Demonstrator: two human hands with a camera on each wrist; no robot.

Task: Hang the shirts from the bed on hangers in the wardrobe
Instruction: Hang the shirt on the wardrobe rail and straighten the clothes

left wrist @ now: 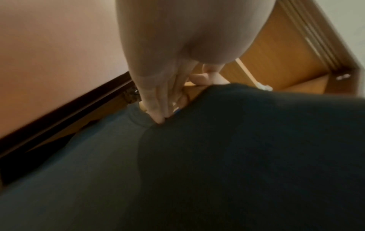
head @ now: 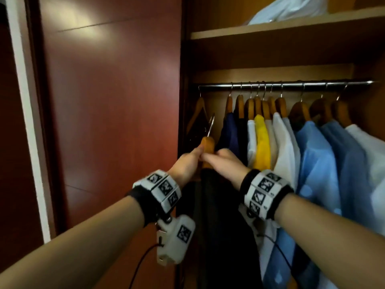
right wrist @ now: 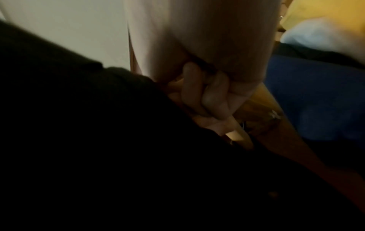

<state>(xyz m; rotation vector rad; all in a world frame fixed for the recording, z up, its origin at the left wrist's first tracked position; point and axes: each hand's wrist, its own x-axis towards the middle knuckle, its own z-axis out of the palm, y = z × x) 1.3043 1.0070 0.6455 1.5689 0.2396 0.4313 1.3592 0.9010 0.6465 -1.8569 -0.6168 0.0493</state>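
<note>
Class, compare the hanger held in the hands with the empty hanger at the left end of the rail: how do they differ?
The held hanger is off the rail, its hook below it; the empty hanger hangs hooked on the rail. The held hanger carries a dark shirt; the empty hanger is bare. The left hand and right hand grip the held hanger; nothing touches the empty one. Both are wooden with metal hooks.

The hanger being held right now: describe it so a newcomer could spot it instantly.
Find the metal rail under the wardrobe shelf. Below its left end, both hands, left hand and right hand, grip a wooden hanger carrying a dark shirt. Unlike its neighbours, its hook is off the rail, tilted in the gap left of the navy shirt.
</note>
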